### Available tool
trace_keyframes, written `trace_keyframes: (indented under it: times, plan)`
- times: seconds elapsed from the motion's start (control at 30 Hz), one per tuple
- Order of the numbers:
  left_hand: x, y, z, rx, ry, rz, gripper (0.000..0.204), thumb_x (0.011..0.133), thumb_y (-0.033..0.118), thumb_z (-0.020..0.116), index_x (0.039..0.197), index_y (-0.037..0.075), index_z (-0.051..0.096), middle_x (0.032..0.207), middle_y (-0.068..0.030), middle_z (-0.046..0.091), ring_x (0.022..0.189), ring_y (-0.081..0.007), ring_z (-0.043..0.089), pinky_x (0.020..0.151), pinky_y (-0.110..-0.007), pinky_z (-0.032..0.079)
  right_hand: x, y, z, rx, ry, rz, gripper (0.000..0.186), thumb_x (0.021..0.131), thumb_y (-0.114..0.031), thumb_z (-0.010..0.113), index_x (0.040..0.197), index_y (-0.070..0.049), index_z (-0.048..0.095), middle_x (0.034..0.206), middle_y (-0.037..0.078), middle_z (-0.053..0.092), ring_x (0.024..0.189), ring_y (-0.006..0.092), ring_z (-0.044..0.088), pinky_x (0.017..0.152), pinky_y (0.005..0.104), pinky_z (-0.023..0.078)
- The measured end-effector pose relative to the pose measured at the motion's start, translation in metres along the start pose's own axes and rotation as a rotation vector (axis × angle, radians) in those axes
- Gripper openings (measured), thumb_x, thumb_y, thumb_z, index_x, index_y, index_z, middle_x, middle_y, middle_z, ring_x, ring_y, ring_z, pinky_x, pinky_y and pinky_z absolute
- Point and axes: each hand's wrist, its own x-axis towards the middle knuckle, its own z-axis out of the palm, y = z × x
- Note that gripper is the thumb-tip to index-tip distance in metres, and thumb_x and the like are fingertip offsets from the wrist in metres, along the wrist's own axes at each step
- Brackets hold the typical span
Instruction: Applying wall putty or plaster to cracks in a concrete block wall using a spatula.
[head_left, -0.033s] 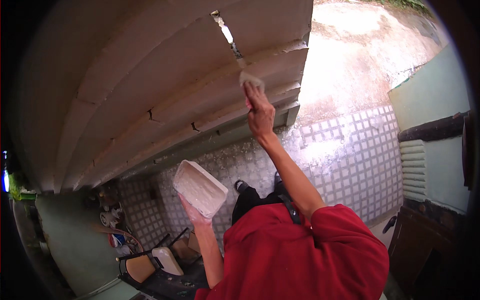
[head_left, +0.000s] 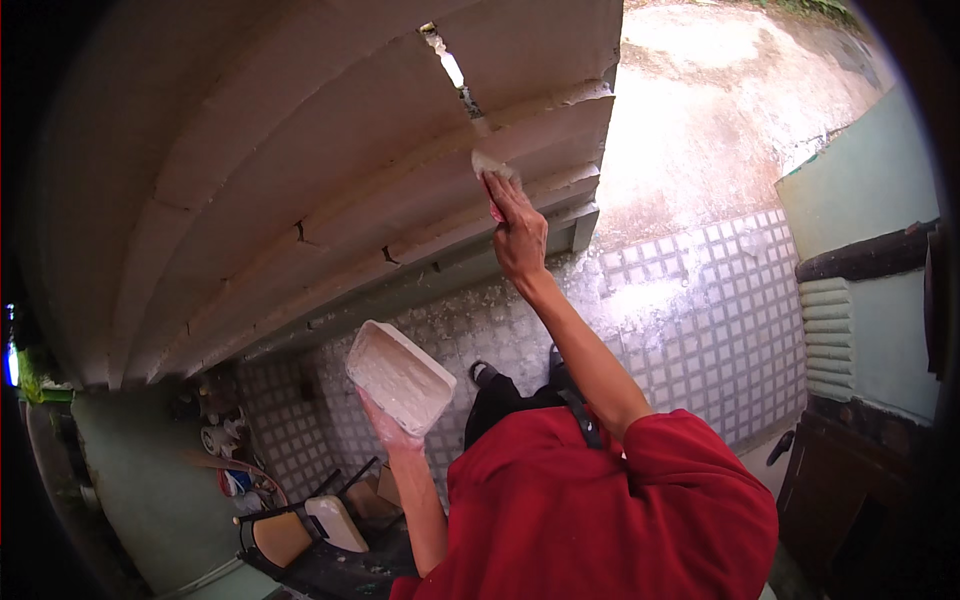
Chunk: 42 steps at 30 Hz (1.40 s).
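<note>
My left hand (head_left: 392,425), smeared with white, grips a white rectangular tub (head_left: 440,366) from its near side; most of its fingers are hidden beneath. Pale filler paste (head_left: 398,383) coats the inside of the tub. Raised ahead, my right hand (head_left: 521,235) is closed round a putty knife (head_left: 490,166), whose pale, whitish blade is at the painted board surface (head_left: 360,130). The handle is mostly covered by my fingers. Just beyond the blade, a line of filler runs up to a narrow slit (head_left: 452,68) with light showing through and ragged edges.
Long ridges and small cracks (head_left: 390,255) cross the board surface. Underfoot is a tiled floor (head_left: 700,340) with pale spatters. Chairs (head_left: 335,523) and assorted items (head_left: 235,480) stand at lower left. A green wall (head_left: 870,180) and dark wooden furniture (head_left: 850,490) are on the right.
My right hand and the putty knife have shifted slightly left and toward me along the surface. The left hand and tub stay in place.
</note>
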Motion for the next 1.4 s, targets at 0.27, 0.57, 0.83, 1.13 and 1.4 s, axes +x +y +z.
trace_keyframes:
  times: [0.27, 0.57, 0.83, 1.13, 1.4]
  plan:
    - [0.002, 0.006, -0.005, -0.044, 0.002, -0.007, 0.066, 0.099, 0.054, 0.040, 0.151, 0.016, 0.028, 0.152, -0.0076, 0.035, 0.136, -0.0314, 0.039, 0.112, -0.050, 0.036, 0.060, 0.041, -0.053, 0.096, 0.309, 0.073, 0.056, 0.086, 0.017, 0.038, 0.134, -0.006, 0.057, 0.127, 0.015, 0.063, 0.116, 0.0217, 0.061, 0.098, 0.0318, 0.048]
    - [0.006, 0.005, -0.007, 0.033, -0.012, 0.004, 0.067, 0.098, 0.057, 0.040, 0.151, 0.017, 0.029, 0.152, -0.0076, 0.035, 0.136, -0.0325, 0.039, 0.111, -0.050, 0.036, 0.018, 0.092, -0.040, -0.224, 0.056, -0.240, 0.043, 0.090, 0.001, 0.056, 0.129, -0.015, 0.063, 0.129, 0.011, 0.062, 0.126, 0.0306, 0.054, 0.111, 0.0450, 0.037]
    - [0.010, 0.013, -0.008, 0.047, 0.033, -0.015, 0.066, 0.099, 0.055, 0.040, 0.151, 0.016, 0.029, 0.152, -0.0080, 0.035, 0.135, -0.0325, 0.040, 0.111, -0.049, 0.036, 0.086, 0.130, -0.057, -0.559, 0.052, -0.562, 0.048, 0.082, -0.010, 0.064, 0.129, -0.019, 0.062, 0.135, 0.005, 0.059, 0.133, 0.0328, 0.047, 0.113, 0.0543, 0.029]
    - [0.007, 0.014, -0.015, -0.010, 0.006, 0.013, 0.066, 0.099, 0.055, 0.038, 0.151, 0.015, 0.029, 0.152, -0.0084, 0.035, 0.135, -0.0324, 0.040, 0.111, -0.049, 0.036, 0.051, 0.160, -0.077, -0.482, 0.081, -0.521, 0.046, 0.084, -0.005, 0.065, 0.129, -0.018, 0.064, 0.133, 0.007, 0.060, 0.134, 0.0347, 0.045, 0.116, 0.0550, 0.022]
    - [0.010, 0.019, -0.002, 0.033, 0.022, 0.014, 0.066, 0.099, 0.055, 0.038, 0.151, 0.016, 0.029, 0.152, -0.0083, 0.035, 0.135, -0.0329, 0.040, 0.111, -0.050, 0.036, 0.085, 0.102, -0.072, -0.452, 0.156, -0.578, 0.045, 0.081, -0.012, 0.066, 0.126, -0.018, 0.065, 0.129, 0.004, 0.063, 0.131, 0.0319, 0.049, 0.116, 0.0525, 0.024]
